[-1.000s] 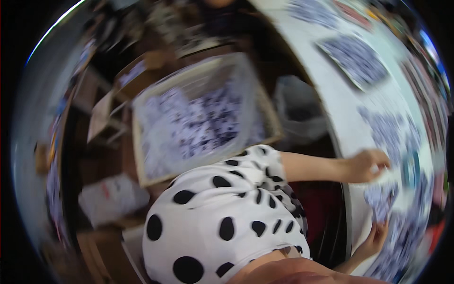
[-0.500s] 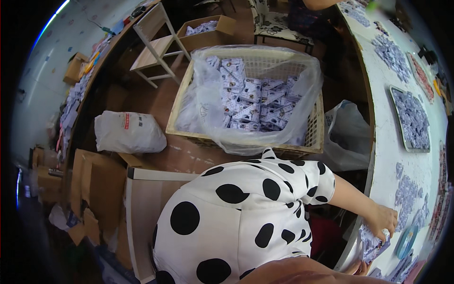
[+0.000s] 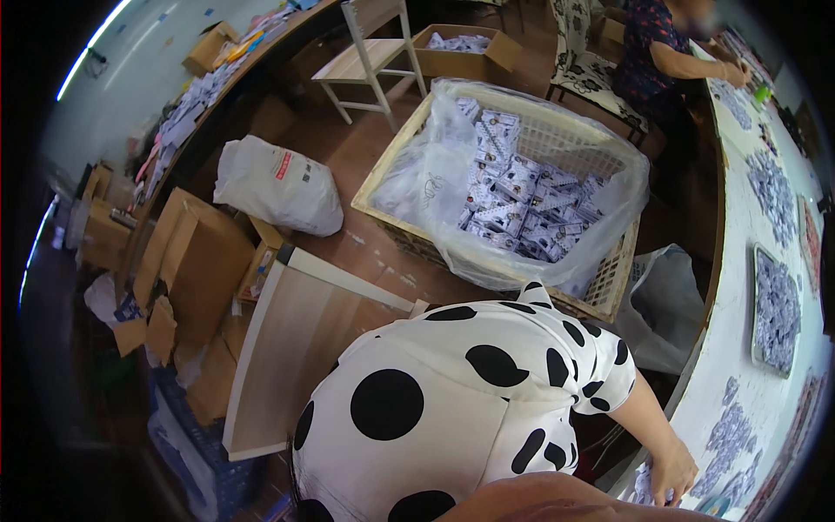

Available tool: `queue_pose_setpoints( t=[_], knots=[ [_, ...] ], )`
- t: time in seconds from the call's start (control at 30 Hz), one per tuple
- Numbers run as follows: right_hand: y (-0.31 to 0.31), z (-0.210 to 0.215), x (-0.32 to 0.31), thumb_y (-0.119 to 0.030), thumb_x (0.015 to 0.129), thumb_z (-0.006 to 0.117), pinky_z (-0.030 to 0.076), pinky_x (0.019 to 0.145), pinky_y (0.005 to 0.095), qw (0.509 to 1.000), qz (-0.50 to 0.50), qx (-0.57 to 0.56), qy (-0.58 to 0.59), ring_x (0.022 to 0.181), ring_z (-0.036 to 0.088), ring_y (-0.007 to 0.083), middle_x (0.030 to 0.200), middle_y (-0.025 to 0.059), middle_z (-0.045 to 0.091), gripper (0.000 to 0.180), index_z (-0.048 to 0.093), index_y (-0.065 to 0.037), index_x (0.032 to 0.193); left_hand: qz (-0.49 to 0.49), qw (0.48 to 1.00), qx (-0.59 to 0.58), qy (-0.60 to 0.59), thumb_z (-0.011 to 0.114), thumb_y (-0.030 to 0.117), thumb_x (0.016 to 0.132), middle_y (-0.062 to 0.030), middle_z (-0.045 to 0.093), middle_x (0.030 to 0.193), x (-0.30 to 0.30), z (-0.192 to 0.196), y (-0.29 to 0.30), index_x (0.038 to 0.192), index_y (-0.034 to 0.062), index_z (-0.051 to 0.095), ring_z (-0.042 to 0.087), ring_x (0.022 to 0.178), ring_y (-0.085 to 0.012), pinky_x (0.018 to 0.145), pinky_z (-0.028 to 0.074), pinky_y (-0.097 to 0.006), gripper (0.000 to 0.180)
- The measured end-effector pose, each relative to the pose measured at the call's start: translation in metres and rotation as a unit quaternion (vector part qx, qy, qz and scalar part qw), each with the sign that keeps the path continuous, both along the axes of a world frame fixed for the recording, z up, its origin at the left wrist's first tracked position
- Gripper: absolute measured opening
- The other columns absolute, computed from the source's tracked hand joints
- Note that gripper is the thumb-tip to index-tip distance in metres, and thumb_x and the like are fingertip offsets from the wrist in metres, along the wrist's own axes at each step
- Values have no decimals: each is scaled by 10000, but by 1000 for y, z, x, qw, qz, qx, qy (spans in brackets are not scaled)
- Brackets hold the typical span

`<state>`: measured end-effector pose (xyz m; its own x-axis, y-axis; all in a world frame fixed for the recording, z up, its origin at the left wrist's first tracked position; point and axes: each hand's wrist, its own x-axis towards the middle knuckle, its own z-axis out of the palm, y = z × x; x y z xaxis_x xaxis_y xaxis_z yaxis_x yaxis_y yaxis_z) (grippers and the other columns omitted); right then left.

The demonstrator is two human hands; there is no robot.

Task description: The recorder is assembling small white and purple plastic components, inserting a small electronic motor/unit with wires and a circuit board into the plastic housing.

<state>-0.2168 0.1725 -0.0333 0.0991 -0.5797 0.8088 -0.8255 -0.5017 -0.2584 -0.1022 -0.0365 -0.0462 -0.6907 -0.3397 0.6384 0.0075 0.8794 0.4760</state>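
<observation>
Hand (L) (image 3: 674,472), fingers bent by printed pcs (image 3: 643,485), can't tell grip, R hand unseen

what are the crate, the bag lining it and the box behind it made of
Crate: probably hard plastic, dull cream, with lattice walls. Bag: thin, shiny plastic film; it looks see-through and wrinkled. Box: matt brown cardboard, most likely, judging by its folded-out flaps.

I have a white table (image 3: 732,304) at the right, bearing a rimmed tray (image 3: 755,304) and loose heaps of small pieces (image 3: 731,439); on my brown floor (image 3: 358,244) stand a cream crate (image 3: 619,274), white sack (image 3: 283,191), wooden chair (image 3: 365,63) and open carton (image 3: 457,64).
</observation>
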Motion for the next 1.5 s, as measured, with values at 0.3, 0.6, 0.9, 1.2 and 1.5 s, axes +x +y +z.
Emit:
queue_pose_setpoints(
  t=[0.3, 0.6, 0.9, 1.2, 1.5],
  knots=[
    [-28, -3, 20, -235, 967, 719, 567, 878, 437, 941, 227, -245, -56, 933, 662, 342, 1022, 201, 657, 308, 671, 67, 999, -94, 992, 82, -20, 698, 538, 854, -175, 649, 1268, 13, 5, 3, 1139, 234, 777, 556, 1250, -354, 1063, 442, -420, 424],
    [31, 41, 69, -69, 961, 682, 489, 980, 396, 930, -213, 258, -152, 1220, 586, 348, 1395, 194, 565, 165, 602, 19, 1075, -91, 988, 114, -44, 742, 414, 860, -220, 584, 1345, 69, 38, 19, 1185, 191, 762, 560, 1247, -381, 1031, 470, -434, 394],
    [37, 39, 64, -62, 954, 686, 511, 932, 389, 930, -219, 269, -122, 1207, 598, 353, 1370, 176, 596, 154, 599, 3, 1063, -101, 984, 146, -16, 753, 380, 850, -243, 562, 1370, 61, 35, 21, 1136, 132, 774, 563, 1238, -399, 1032, 471, -434, 380],
    [30, 16, 43, -3, 936, 685, 469, 1064, 458, 958, -191, 198, -84, 1278, 562, 389, 1391, 241, 572, 152, 598, 16, 1060, -89, 989, 115, 33, 744, 376, 842, -264, 567, 1327, 49, 15, 24, 1111, 89, 762, 532, 1261, -414, 1050, 453, -442, 393],
    [24, -13, 4, -1, 947, 665, 464, 1074, 456, 953, -267, 141, 7, 1286, 557, 394, 1383, 249, 571, 157, 600, 14, 1089, -71, 979, 190, 28, 736, 334, 846, -199, 587, 1174, 46, 21, 18, 1007, 44, 705, 570, 1141, -372, 981, 466, -444, 334]
  ],
)
